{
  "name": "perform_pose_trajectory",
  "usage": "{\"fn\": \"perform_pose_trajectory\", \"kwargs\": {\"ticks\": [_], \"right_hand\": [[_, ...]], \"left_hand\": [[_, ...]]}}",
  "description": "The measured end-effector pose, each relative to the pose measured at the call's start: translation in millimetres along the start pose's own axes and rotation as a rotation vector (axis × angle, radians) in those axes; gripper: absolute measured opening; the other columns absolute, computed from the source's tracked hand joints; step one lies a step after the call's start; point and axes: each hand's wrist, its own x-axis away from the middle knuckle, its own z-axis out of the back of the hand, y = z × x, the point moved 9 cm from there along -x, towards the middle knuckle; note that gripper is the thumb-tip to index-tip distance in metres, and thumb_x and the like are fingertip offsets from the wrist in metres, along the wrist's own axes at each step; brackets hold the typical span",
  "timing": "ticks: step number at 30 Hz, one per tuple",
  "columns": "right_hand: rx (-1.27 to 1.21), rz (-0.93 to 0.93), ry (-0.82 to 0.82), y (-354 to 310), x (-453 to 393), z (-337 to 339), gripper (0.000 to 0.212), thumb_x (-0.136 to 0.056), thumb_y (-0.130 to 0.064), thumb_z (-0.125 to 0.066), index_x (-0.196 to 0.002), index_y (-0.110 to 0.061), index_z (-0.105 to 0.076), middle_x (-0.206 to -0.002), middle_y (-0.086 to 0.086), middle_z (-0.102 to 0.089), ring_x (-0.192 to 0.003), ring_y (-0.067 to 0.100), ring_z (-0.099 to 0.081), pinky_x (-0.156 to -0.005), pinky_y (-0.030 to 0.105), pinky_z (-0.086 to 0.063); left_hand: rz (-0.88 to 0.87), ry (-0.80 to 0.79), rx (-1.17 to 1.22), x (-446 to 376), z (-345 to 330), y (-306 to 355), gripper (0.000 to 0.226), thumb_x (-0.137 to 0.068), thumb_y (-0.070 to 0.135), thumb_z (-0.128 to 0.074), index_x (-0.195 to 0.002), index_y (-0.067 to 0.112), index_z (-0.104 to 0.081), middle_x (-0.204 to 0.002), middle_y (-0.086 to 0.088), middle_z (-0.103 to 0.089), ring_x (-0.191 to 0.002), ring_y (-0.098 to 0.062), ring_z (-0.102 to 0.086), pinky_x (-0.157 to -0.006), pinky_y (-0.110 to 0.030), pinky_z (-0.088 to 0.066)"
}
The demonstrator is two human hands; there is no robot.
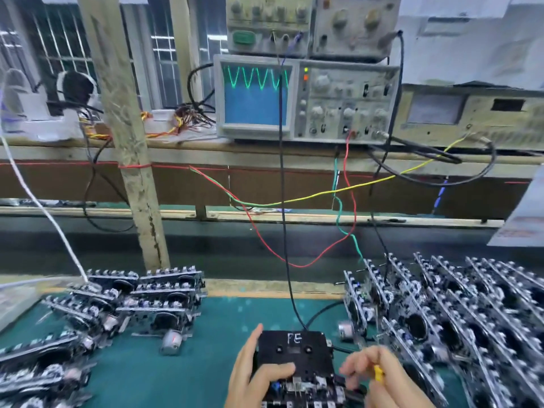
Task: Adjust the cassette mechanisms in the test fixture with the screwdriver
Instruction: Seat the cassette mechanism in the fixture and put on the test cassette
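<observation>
- Setting: a workshop bench line. A green-matted counter point(182, 375) in front, a wooden shelf behind it carrying an oscilloscope point(306, 98) whose screen shows a green repeating waveform. Coloured leads hang from the instruments toward the work.
- Location of work: the test fixture point(294, 353), a black block marked "FE" in white, sits on the counter at bottom centre. A cassette mechanism point(306, 391) lies at its near edge, partly cut off by the frame.
- Left hand point(253, 375): grip rests on the fixture's left side, thumb laid flat across its top, fingers fairly straight; it steadies rather than clasps.
- Right hand point(379, 378): blurred; fingers curled in a pinch grip round the yellow-handled screwdriver point(378, 373). The tip is not visible.
- Appearance: the mechanism is an open metal and plastic frame with small exposed parts. Unsorted stock of the same lies in a left pile point(132, 301) and stands in rows at right point(441, 313).
- Handling judgement: the mechanism looks light, rigid, yet delicate. Hold by the outer frame edges, clear of small parts and wiring. The screwdriver is slim and light; a fingertip hold suits fine turns. Fixture appears heavier and stable, though tethered by cables.
</observation>
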Motion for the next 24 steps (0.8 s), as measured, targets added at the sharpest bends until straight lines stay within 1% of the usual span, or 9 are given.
{"fn": "perform_pose_trajectory", "kwargs": {"ticks": [3,5,6,8,10,14,16,20,24], "right_hand": [[0.217,-0.051,-0.083,5.8,3.5,1.2,0.025,-0.101,0.005,-0.05,-0.098,-0.016,-0.064,-0.084,0.005,-0.058,-0.068,0.011,-0.051,-0.066,0.019,-0.045],[0.38,-0.01,-0.084,5.9,6.5,7.9,0.047,-0.102,-0.006,-0.055,-0.132,-0.038,-0.041,-0.105,0.001,-0.066,-0.073,-0.004,-0.057,-0.089,0.018,-0.049],[0.509,0.064,-0.054,0.5,11.5,10.3,0.056,-0.101,-0.015,-0.059,-0.134,-0.048,-0.029,-0.104,-0.003,-0.068,-0.071,-0.009,-0.057,-0.092,0.017,-0.048],[0.607,0.149,0.03,-12.3,17.2,16.5,0.057,-0.096,-0.031,-0.067,-0.128,-0.057,-0.028,-0.069,-0.011,-0.065,-0.055,-0.005,-0.055,-0.07,0.01,-0.045],[0.526,0.163,0.094,-15.0,19.8,21.6,0.043,-0.088,-0.034,-0.074,-0.115,-0.045,-0.042,-0.054,-0.011,-0.063,-0.046,0.0,-0.055,-0.059,0.01,-0.041],[0.471,0.218,0.17,-32.7,29.3,21.7,0.021,-0.085,-0.041,-0.074,-0.091,-0.043,-0.054,-0.064,-0.009,-0.071,-0.05,-0.001,-0.055,-0.059,0.007,-0.039],[0.401,0.331,0.245,-46.7,39.5,22.9,0.019,-0.086,-0.034,-0.073,-0.09,-0.047,-0.059,-0.066,-0.011,-0.068,-0.052,-0.001,-0.054,-0.055,0.008,-0.038],[0.312,0.415,0.158,-48.0,46.6,12.7,0.021,-0.094,-0.03,-0.061,-0.111,-0.041,-0.064,-0.078,-0.016,-0.064,-0.061,0.004,-0.053,-0.059,0.019,-0.042],[0.119,0.502,0.241,-52.0,51.6,17.7,0.017,-0.083,-0.036,-0.081,-0.089,-0.03,-0.067,-0.067,-0.011,-0.063,-0.054,0.005,-0.051,-0.055,0.021,-0.042]], "left_hand": [[0.032,-0.029,-0.011,-0.1,-2.8,-6.0,0.066,-0.05,0.03,-0.083,-0.104,0.057,-0.057,-0.139,0.017,-0.04,-0.125,-0.006,-0.036,-0.07,-0.012,-0.036],[0.051,-0.031,0.007,-2.8,-0.6,-12.9,0.081,-0.033,0.04,-0.078,-0.109,0.056,-0.054,-0.137,0.018,-0.041,-0.123,-0.005,-0.037,-0.07,-0.012,-0.036],[0.055,-0.032,0.0,-2.3,-1.2,-9.9,0.086,-0.028,0.044,-0.075,-0.11,0.056,-0.054,-0.137,0.018,-0.042,-0.121,-0.004,-0.04,-0.07,-0.011,-0.037],[0.065,-0.056,-0.023,-1.4,-3.6,-7.2,0.088,-0.026,0.047,-0.074,-0.112,0.055,-0.053,-0.135,0.018,-0.046,-0.113,0.001,-0.049,-0.067,-0.009,-0.041],[0.031,-0.14,-0.048,1.2,-7.0,-5.4,0.086,-0.029,0.048,-0.074,-0.112,0.056,-0.053,-0.138,0.017,-0.047,-0.118,-0.002,-0.049,-0.071,-0.009,-0.041],[-0.344,-0.172,-0.392,17.9,-8.0,9.4,0.065,-0.057,0.046,-0.084,-0.113,0.063,-0.056,-0.159,0.029,-0.019,-0.143,0.001,-0.025,-0.105,-0.027,-0.032],[-0.525,-0.182,-0.543,32.9,-8.9,14.0,0.063,-0.064,0.04,-0.087,-0.116,0.058,-0.056,-0.162,0.03,-0.008,-0.149,-0.001,-0.019,-0.109,-0.03,-0.032],[-0.524,-0.138,-0.547,33.6,-7.7,16.2,0.071,-0.065,0.021,-0.091,-0.116,0.054,-0.054,-0.161,0.032,-0.005,-0.149,-0.002,-0.022,-0.111,-0.012,-0.028],[-0.499,-0.157,-0.557,34.1,-5.5,8.5,0.07,-0.066,0.017,-0.092,-0.116,0.048,-0.055,-0.162,0.027,-0.006,-0.15,-0.004,-0.022,-0.113,-0.018,-0.028]]}}
